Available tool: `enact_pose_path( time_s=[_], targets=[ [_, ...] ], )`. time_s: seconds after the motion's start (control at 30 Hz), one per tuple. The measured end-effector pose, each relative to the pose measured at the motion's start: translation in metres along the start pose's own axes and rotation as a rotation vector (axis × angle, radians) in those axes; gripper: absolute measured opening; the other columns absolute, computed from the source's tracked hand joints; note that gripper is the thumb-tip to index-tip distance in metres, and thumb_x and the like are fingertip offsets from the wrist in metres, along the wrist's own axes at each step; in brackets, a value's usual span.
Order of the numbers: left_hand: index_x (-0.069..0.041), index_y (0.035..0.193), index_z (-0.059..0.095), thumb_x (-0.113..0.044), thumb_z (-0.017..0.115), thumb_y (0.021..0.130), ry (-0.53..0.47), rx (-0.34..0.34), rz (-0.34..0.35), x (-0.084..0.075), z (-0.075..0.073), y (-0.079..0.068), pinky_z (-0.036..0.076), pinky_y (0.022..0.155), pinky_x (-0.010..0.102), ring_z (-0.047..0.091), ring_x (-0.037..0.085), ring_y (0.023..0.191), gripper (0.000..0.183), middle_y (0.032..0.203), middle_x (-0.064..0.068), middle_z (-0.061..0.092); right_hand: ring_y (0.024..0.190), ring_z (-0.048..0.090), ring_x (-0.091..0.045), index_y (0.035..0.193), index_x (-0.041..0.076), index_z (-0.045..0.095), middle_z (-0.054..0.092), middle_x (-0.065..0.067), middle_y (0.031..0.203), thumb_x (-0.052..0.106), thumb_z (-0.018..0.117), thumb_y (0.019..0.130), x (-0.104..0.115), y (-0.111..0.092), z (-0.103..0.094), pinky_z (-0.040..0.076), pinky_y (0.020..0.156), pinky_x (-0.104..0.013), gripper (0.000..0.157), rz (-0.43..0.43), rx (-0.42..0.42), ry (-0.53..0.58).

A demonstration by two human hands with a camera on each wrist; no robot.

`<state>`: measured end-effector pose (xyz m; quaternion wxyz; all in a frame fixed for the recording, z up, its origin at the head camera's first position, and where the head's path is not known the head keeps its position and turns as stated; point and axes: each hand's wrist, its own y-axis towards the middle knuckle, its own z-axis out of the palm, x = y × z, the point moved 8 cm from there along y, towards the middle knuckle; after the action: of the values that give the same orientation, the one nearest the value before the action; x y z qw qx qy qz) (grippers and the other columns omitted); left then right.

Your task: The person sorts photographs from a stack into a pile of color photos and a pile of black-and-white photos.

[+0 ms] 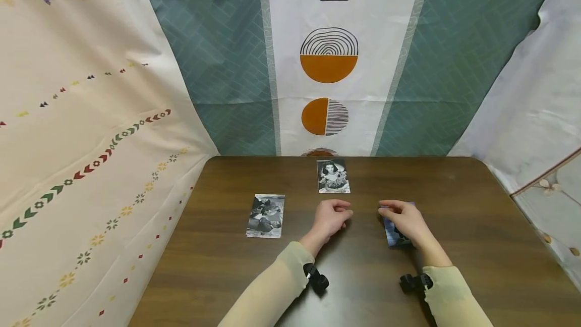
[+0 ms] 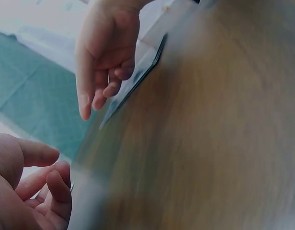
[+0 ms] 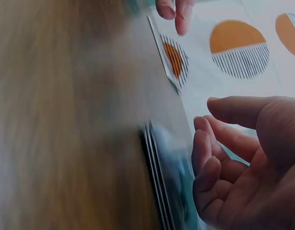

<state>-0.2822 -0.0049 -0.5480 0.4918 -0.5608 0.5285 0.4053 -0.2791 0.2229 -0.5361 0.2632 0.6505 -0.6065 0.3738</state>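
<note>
My right hand (image 1: 406, 221) hovers over a stack of bluish photo cards (image 1: 394, 236) at the right of the table. Its thumb and fingers are loosely bent with nothing between them. In the right wrist view, that stack (image 3: 159, 182) lies below and beside the right hand (image 3: 248, 158), apart from the fingertips. Near the table's middle is my left hand (image 1: 331, 218), fingers loosely curled and holding nothing. The left wrist view has this left hand (image 2: 32, 187) at the lower left. A black-and-white photo card (image 1: 333, 176) lies beyond it, and further black-and-white photo cards (image 1: 265, 216) lie to its left.
The brown wooden table (image 1: 218, 271) has its far edge against a green and white patterned curtain (image 1: 218, 64). Light cloths hang on the left (image 1: 91, 115) and right (image 1: 535, 115). A small black camera (image 1: 317, 281) is strapped to each wrist.
</note>
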Motion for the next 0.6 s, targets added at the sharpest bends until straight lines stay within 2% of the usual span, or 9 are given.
enact_pose_path(
  time_s=[0.1,0.27,0.37,0.6],
  targets=[
    [0.002,0.113,0.08,-0.003,0.079,0.09,-0.001,-0.022,0.007,0.001,-0.015,0.004,0.043,0.046,0.02,0.055,0.008,0.048,0.023,0.078,-0.005,0.07,0.102,0.065,-0.031,0.143,0.001,0.066,0.071,-0.02,0.128,0.03,0.069,0.107,0.01,0.007,0.01,0.053,0.075,-0.037,0.046,-0.03,0.015,-0.003],
    [0.002,0.114,0.079,-0.003,0.078,0.09,0.021,-0.059,0.006,0.007,-0.039,0.012,0.047,0.05,0.02,0.056,0.008,0.049,0.024,0.079,-0.003,0.071,0.102,0.068,-0.03,0.137,0.0,0.07,0.072,-0.021,0.128,0.025,0.071,0.105,0.026,0.027,0.025,0.055,0.076,-0.037,0.041,-0.075,0.027,-0.044],
    [0.0,0.114,0.08,-0.004,0.078,0.092,0.049,-0.082,0.0,0.009,-0.052,0.019,0.047,0.051,0.021,0.056,0.009,0.049,0.023,0.079,-0.002,0.071,0.096,0.069,-0.028,0.135,0.001,0.072,0.073,-0.02,0.125,0.024,0.071,0.104,0.032,0.042,0.033,0.056,0.076,-0.038,0.038,-0.069,0.03,-0.047],
    [0.001,0.115,0.079,-0.005,0.078,0.092,0.099,-0.155,0.018,0.006,-0.075,0.043,0.05,0.055,0.024,0.06,0.011,0.052,0.024,0.082,0.002,0.072,0.103,0.068,-0.031,0.134,0.001,0.072,0.072,-0.019,0.127,0.022,0.07,0.104,0.049,0.074,0.045,0.056,0.081,-0.041,0.036,-0.038,-0.009,-0.003]
  ],
)
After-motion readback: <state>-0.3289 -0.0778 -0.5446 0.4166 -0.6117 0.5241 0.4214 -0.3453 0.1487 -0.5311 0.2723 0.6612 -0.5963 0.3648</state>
